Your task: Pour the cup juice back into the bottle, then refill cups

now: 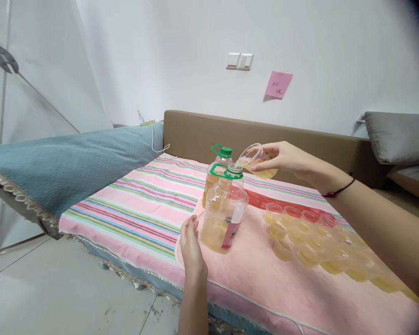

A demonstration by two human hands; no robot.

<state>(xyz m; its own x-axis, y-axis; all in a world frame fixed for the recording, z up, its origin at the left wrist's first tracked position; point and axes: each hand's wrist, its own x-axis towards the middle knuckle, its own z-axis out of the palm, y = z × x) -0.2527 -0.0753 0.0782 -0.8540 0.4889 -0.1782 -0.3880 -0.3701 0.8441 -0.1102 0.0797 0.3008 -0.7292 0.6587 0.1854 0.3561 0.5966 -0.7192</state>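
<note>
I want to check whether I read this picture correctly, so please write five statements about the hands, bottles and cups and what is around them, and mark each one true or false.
1. The right hand holds a tilted cup at the mouth of the front bottle. True.
2. The front bottle has its cap on. False: its mouth is open; the rear bottle has a green cap.
3. Both hands hold cups. False: the left hand holds none and is beside the front bottle.
4. Several cups on the pink mat contain yellowish liquid. True.
5. Nothing is on the wall. False: the wall bears a pink note.
</note>
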